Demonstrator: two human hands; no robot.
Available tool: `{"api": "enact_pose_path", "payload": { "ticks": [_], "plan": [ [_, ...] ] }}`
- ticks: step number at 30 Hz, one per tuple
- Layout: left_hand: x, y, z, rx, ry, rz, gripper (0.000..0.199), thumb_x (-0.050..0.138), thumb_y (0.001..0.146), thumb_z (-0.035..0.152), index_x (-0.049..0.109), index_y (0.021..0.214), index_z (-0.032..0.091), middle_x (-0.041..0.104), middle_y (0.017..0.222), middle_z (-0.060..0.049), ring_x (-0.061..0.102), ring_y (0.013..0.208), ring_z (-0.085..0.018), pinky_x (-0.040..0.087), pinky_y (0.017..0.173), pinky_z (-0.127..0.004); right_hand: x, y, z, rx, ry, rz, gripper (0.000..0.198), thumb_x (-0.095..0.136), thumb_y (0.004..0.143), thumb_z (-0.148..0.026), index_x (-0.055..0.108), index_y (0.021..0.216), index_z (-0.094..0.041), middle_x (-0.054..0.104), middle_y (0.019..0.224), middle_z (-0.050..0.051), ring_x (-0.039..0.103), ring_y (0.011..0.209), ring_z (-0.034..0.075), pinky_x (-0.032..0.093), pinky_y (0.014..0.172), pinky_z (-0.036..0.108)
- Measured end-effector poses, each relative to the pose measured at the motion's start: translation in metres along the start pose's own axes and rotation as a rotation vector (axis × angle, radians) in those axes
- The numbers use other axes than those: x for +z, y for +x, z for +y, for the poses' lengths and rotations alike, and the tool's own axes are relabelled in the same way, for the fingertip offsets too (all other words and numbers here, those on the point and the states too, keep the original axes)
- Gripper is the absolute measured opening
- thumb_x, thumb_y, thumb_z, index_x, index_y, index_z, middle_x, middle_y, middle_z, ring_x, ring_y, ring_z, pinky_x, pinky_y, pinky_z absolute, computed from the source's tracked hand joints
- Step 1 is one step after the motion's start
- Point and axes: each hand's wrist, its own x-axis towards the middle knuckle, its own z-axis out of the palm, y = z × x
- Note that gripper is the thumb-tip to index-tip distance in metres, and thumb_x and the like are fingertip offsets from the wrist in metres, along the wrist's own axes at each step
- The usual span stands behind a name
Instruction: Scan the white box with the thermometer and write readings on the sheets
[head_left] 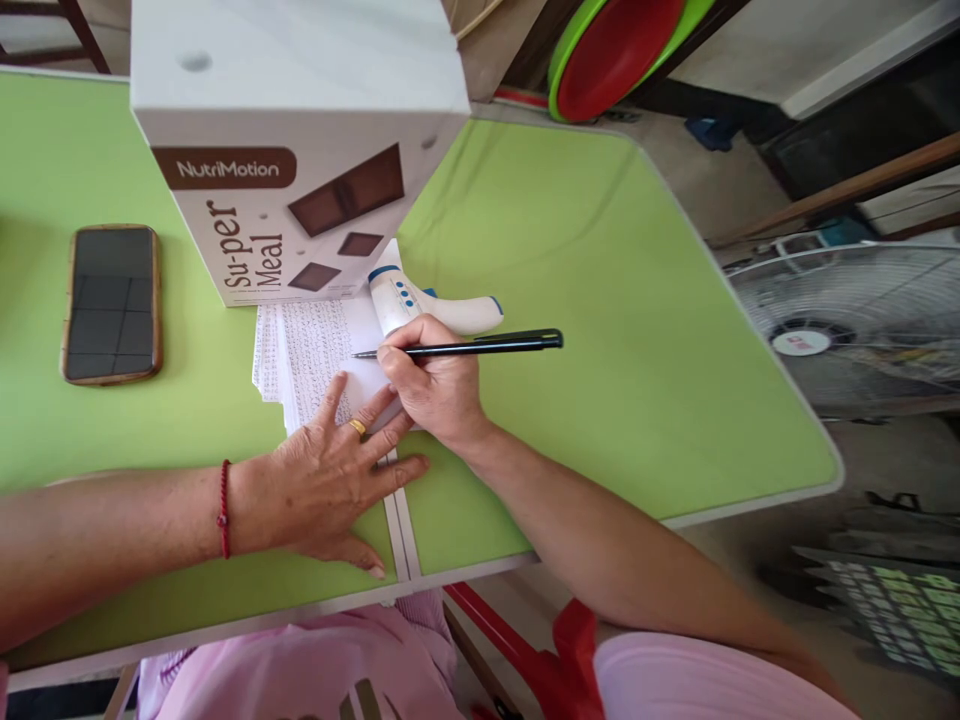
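Note:
My right hand (439, 385) is closed around a black pen (487, 345), its tip at the surface of a white sheet of paper (319, 350). Rows of small handwriting cover the left part of the sheet, and more written papers lie under it. With fingers spread, my left hand (337, 475) rests flat across the sheet's lower edge and the table. It wears a gold ring, and a red cord bracelet (223, 510) circles the wrist. Just beyond my right hand lies a white and blue thermometer gun (439, 302), partly over the paper.
A tall white NutriMotion box (315, 200) stands behind the papers, on their far edge. To the left lies a phone (112, 305) in a brown-edged case. The green table (600, 400) has a seam near my left hand. A fan (817, 340) stands beyond its right edge.

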Motion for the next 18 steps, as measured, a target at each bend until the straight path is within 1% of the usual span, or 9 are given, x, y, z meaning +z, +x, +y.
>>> {"api": "enact_pose_path", "payload": {
  "ticks": [3,8,15,18],
  "plan": [
    [-0.0007,-0.0001,-0.0003,-0.001,0.003,0.002,0.096,0.059,0.077,0.082,0.044,0.151,0.023,0.033,0.159,-0.020,0.018,0.149,-0.047,0.021,0.113,-0.077,-0.0005,0.0004,-0.0001,0.000,0.007,0.010,0.011,0.056,0.079,-0.021,0.054,0.068,-0.022,0.057,0.060,-0.006,0.050,0.056,0.010,0.048,0.056,0.026],
    [-0.0015,0.0000,-0.0011,0.004,0.002,-0.020,0.097,0.059,0.076,0.083,0.043,0.151,0.023,0.031,0.159,-0.020,0.017,0.150,-0.047,0.021,0.112,-0.077,-0.0020,0.0021,0.0003,-0.028,0.023,0.043,0.012,0.056,0.078,-0.020,0.054,0.067,-0.023,0.057,0.057,-0.006,0.050,0.054,0.010,0.045,0.052,0.025],
    [0.0011,-0.0010,-0.0004,-0.004,0.001,0.026,0.099,0.060,0.074,0.084,0.045,0.150,0.024,0.032,0.159,-0.020,0.019,0.149,-0.046,0.022,0.113,-0.076,-0.0019,0.0016,0.0000,-0.011,0.025,0.015,0.012,0.056,0.078,-0.018,0.052,0.067,-0.022,0.056,0.058,-0.006,0.048,0.052,0.009,0.046,0.051,0.024],
    [0.0006,-0.0018,0.0000,-0.007,0.003,0.026,0.098,0.060,0.074,0.084,0.045,0.150,0.024,0.034,0.158,-0.020,0.019,0.149,-0.046,0.023,0.113,-0.076,-0.0020,0.0014,-0.0003,-0.010,0.016,0.005,0.012,0.057,0.078,-0.019,0.052,0.068,-0.023,0.056,0.058,-0.007,0.050,0.052,0.009,0.047,0.052,0.025]
  ]
}}
